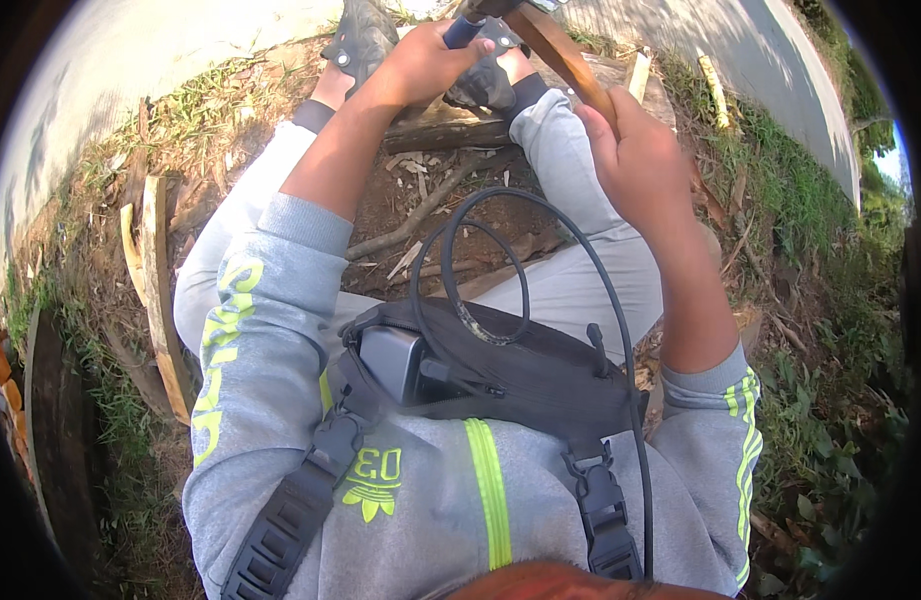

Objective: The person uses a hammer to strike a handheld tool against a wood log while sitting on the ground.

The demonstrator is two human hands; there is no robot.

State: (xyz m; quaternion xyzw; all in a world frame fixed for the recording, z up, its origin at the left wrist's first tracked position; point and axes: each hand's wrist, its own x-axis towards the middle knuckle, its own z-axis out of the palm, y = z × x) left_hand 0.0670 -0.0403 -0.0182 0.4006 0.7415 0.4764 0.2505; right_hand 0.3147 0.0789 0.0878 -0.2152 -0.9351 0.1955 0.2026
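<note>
The blue-handled tool (464, 32) is at the far edge of the scene, between the person's dark shoes (360, 45), with its working end out of view. The left hand (423, 66) wraps closely round it, thumb on the handle. Just to the right, the right hand (635, 150) has a full grip on the wooden-handled tool (562, 58), whose handle slants far and left; its metal head, partly cut off, lies close to the blue handle, and I cannot tell whether they touch.

The step in hand looks like striking or shaping work, tool against tool. The next move calls for a steady left grip and left fingers clear of the metal head.

Nearer, a log (445, 135) lies below the shoes, then pale wood chips (410, 170) and a stick (415, 218) on the soil. Split wood (158, 290) stands out at left; a black bag (530, 375) sits across the person's front.
</note>
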